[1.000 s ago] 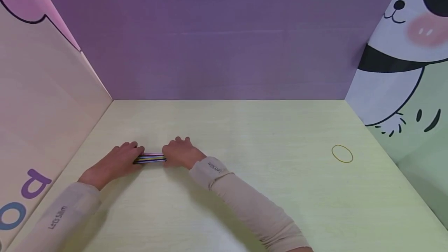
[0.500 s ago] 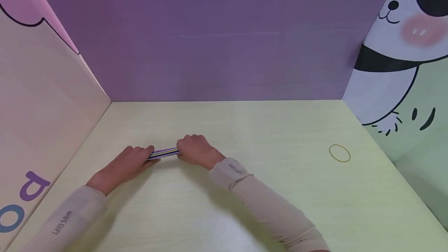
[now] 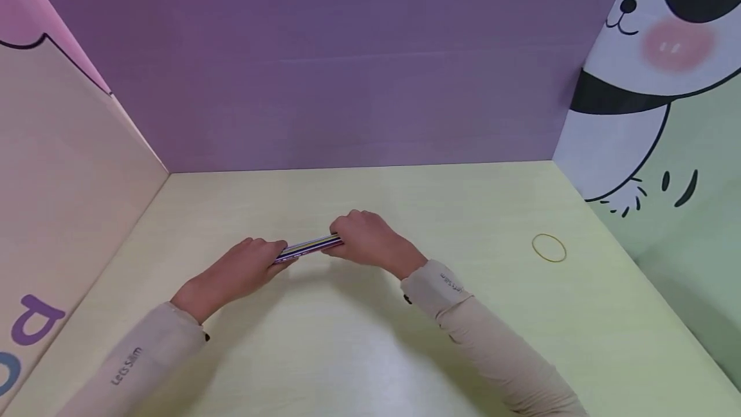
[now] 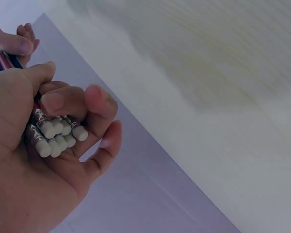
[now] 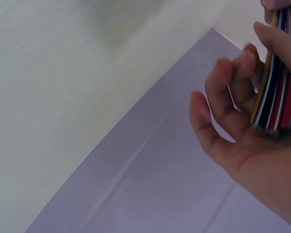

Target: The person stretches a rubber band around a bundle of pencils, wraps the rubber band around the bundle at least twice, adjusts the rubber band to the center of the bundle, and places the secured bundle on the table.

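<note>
A bundle of striped pencils (image 3: 309,248) spans the gap between my two hands, raised over the table and tilted slightly up to the right. My left hand (image 3: 246,270) grips the left end; in the left wrist view, white erasers (image 4: 56,138) in metal bands stick out from its curled fingers. My right hand (image 3: 370,242) holds the other end. In the right wrist view the pencils (image 5: 276,97) show yellow, dark blue, white and red sides, their ends at the right palm and the thumb over them. A yellow rubber band (image 3: 548,248) lies apart on the table at the right.
The pale wooden table (image 3: 440,211) is bounded by a purple back wall (image 3: 347,82), a pinkish left panel (image 3: 69,166) with letters, and a green right panel (image 3: 695,230) bearing a panda picture.
Both hands have moved right together with the pencils, which went from level to tilted up at the right end. The view has shifted slightly; the rubber band still lies on the table.
</note>
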`<action>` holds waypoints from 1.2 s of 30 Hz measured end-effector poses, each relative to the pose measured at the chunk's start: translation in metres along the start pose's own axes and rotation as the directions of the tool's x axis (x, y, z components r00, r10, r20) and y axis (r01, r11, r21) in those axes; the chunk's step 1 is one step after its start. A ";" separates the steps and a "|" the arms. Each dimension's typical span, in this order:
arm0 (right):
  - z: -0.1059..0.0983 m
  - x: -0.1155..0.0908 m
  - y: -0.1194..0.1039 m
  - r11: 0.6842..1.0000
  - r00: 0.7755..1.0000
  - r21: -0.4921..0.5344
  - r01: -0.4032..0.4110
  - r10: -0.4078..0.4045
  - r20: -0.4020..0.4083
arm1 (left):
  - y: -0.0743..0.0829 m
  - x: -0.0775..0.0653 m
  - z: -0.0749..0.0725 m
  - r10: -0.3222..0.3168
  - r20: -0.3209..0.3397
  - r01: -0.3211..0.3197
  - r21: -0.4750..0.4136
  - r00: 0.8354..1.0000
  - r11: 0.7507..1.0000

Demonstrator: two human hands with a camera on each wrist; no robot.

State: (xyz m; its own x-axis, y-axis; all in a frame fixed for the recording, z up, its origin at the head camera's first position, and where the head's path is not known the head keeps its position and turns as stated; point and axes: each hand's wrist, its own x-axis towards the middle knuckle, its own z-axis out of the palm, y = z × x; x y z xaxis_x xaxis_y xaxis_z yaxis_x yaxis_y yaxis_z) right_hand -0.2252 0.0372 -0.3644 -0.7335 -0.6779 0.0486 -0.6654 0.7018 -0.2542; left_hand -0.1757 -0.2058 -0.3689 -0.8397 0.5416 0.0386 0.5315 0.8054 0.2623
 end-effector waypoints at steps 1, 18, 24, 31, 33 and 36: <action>-0.004 -0.006 0.006 0.998 1.000 0.070 0.004 -0.004 0.010 | 0.004 0.002 0.000 0.000 0.014 0.001 -0.027 1.000 1.000; -0.009 -0.087 0.049 0.754 0.978 0.645 -0.121 0.202 -0.053 | 0.061 0.029 0.011 0.125 -0.027 -0.121 0.109 0.992 0.987; -0.008 -0.098 0.053 0.624 0.968 0.781 -0.032 0.215 -0.132 | 0.076 0.044 0.016 0.159 -0.052 -0.153 0.099 0.986 0.983; -0.011 -0.113 0.058 0.660 0.954 0.750 -0.050 0.253 -0.160 | 0.091 0.061 0.023 0.142 -0.048 -0.136 0.113 0.989 0.984; -0.013 -0.116 0.060 0.702 0.947 0.708 -0.079 0.275 -0.166 | 0.095 0.065 0.026 0.141 -0.055 -0.134 0.108 0.988 0.985; -0.017 -0.120 0.065 0.763 0.929 0.638 -0.106 0.304 -0.209 | 0.101 0.070 0.030 0.145 -0.084 -0.135 0.111 0.986 0.985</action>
State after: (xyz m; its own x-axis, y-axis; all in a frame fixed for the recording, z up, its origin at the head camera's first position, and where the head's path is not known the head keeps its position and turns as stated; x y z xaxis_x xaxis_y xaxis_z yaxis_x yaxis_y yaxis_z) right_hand -0.1825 0.1682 -0.3702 -0.9132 -0.3704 0.1700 -0.3416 0.4681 -0.8150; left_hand -0.1776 -0.0788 -0.3683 -0.7602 0.6305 0.1566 0.6492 0.7464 0.1463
